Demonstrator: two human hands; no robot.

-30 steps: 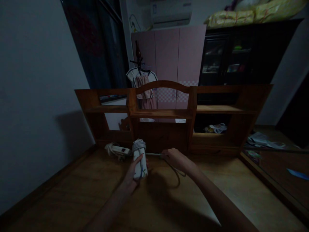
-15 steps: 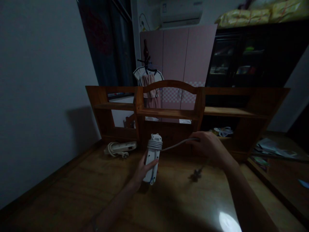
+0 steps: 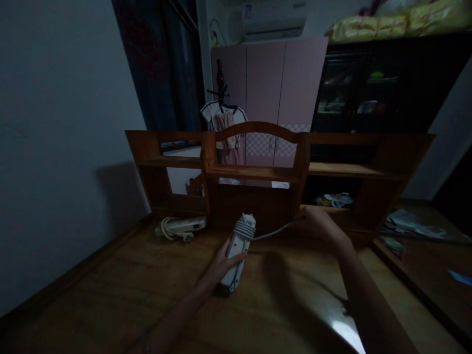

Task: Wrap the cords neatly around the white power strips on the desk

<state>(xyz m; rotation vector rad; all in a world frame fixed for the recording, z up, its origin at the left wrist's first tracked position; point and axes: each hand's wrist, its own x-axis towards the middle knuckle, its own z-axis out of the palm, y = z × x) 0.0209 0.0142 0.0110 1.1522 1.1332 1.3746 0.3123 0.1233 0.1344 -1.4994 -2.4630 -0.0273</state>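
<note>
My left hand (image 3: pixel 223 260) grips a white power strip (image 3: pixel 235 265) by its lower half, tilted over the wooden surface with its screwed back side facing me. Several turns of grey cord (image 3: pixel 245 229) wrap round its upper end. From there a free length runs right to my right hand (image 3: pixel 316 222), whose fingers are pinched on the power cord (image 3: pixel 275 233). The plug end is not clearly seen; a dark shape by the right forearm may be it. Left of my hands, a second power strip (image 3: pixel 190 225) with its cord coiled lies against the shelf's foot.
A low wooden shelf unit (image 3: pixel 254 172) spans the far edge of the wooden surface (image 3: pixel 177 295). A white wall (image 3: pixel 66 147) rises on the left. Plastic bags (image 3: pixel 335 199) sit in the right compartment, and papers (image 3: pixel 413 223) lie on a ledge at right.
The held power strip has shifted slightly right and down and leans more to the right. My right hand keeps the cord stretched; the dangling plug has swung right, away from where it hung.
</note>
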